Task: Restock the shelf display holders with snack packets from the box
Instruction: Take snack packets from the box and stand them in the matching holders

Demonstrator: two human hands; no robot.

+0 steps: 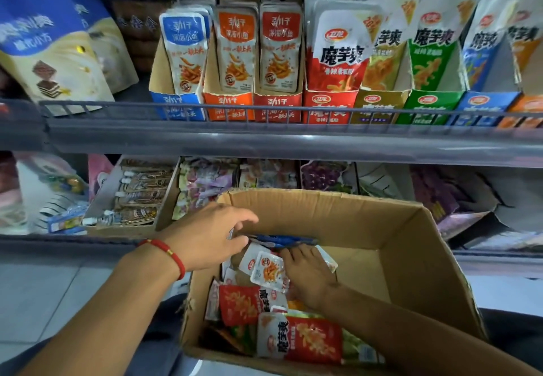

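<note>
Eight display holders on the shelf, one box, two hands.

both hands low, fingers curled

Both forearms are bare, and the left wrist wears a red cord bracelet (one small gold bead).

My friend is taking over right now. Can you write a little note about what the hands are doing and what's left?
Left hand: in the cardboard box, fingers closing on a stack of blue packets; a firm grip can't be confirmed.
Right hand: also in the box, steadying the same stack from the other side.
Loose snack packets lie in the box's near end.
Done: the display holders on the upper shelf look mostly full.
Left: lift the blue stack into the blue holder, then shelve the rest.
</note>
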